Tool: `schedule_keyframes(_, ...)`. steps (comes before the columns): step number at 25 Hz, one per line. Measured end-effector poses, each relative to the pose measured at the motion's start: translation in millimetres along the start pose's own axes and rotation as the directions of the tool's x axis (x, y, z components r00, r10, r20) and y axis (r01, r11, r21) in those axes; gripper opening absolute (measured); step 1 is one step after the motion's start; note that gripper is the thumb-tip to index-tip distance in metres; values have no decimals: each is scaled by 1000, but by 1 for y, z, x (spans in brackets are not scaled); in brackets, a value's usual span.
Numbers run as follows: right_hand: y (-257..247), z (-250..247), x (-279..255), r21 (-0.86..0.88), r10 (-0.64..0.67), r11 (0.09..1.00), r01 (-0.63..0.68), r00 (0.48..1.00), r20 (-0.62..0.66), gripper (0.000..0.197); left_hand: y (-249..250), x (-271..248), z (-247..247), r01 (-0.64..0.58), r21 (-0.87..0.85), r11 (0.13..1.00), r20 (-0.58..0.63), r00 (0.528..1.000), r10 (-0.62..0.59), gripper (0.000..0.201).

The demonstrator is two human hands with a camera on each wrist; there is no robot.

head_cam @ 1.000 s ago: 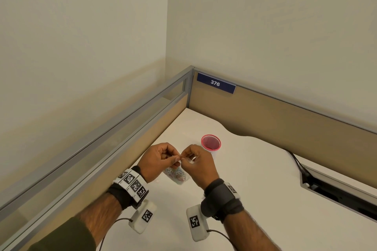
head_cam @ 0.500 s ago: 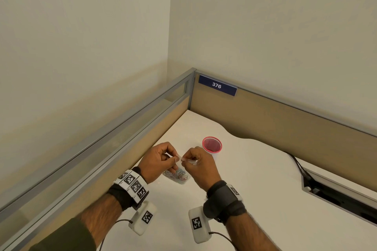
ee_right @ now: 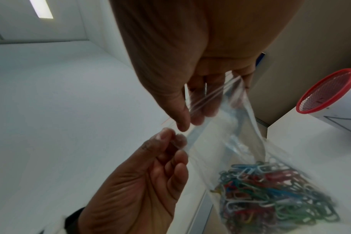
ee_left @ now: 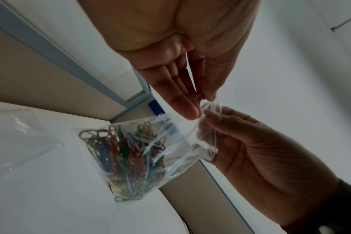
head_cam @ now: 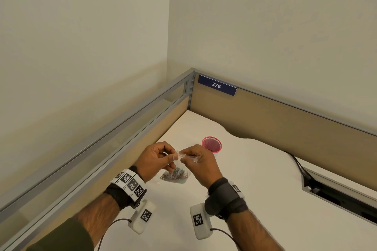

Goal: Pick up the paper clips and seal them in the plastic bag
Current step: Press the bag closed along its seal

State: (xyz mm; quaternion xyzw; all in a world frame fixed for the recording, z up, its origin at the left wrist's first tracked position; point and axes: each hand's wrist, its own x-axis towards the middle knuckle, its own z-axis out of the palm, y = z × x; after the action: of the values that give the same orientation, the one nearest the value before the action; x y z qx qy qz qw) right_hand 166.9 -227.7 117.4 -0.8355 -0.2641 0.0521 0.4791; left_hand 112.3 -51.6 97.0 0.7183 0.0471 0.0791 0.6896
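A small clear plastic bag (head_cam: 179, 166) holds several coloured paper clips (head_cam: 174, 176) bunched in its lower part. My left hand (head_cam: 173, 156) pinches the left end of the bag's top strip between thumb and forefinger. My right hand (head_cam: 184, 156) pinches the strip just to the right of it. In the left wrist view the left hand (ee_left: 198, 109) meets the right hand (ee_left: 208, 114) at the bag (ee_left: 180, 137) mouth, above the clips (ee_left: 122, 155). In the right wrist view the right hand (ee_right: 187, 121) and left hand (ee_right: 170, 136) hold the strip, and the clips (ee_right: 270, 197) sag below. I cannot tell whether the bag's bottom touches the white desk (head_cam: 255, 189).
A white cup with a red mesh-covered rim (head_cam: 211, 144) stands just behind my right hand. A second clear bag (ee_left: 20, 134) lies flat on the desk to the left. Partition walls (head_cam: 285, 120) close the desk at left and back. A cable slot (head_cam: 336, 195) opens at right.
Both hands keep pinching the bag's top above the desk. My right fingers have shifted slightly to the right along the strip; the bag hangs in about the same place.
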Motion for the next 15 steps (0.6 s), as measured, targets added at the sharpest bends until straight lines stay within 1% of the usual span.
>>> schedule_keyframes(4, -4, 4, 1, 27, 0, 1000, 0, 1000, -6, 12, 0, -1, 0, -25, 34, 999, 12, 1000, 24, 6)
schedule_keyframes(8, 2, 1, 4, 16, 92, 995, -94, 992, 91, 18, -2, 1, -4, -24, 21, 999, -47, 999, 25, 7)
schedule_keyframes(9, 4, -2, 5, 9, 111, 994, -113, 989, 94, 18, -2, 1, -5, -19, 6, 1000, -65, 998, 19, 8)
schedule_keyframes(12, 8, -9, 5, 70, 144, 987, -145, 989, 22, 8, -1, 3, -8, -17, -30, 999, -102, 995, 14, 8)
schedule_keyframes(15, 9, -15, 5, 170, 186, 969, -178, 982, -35, 2, -1, 2, -10, -22, -73, 997, -105, 994, 14, 7)
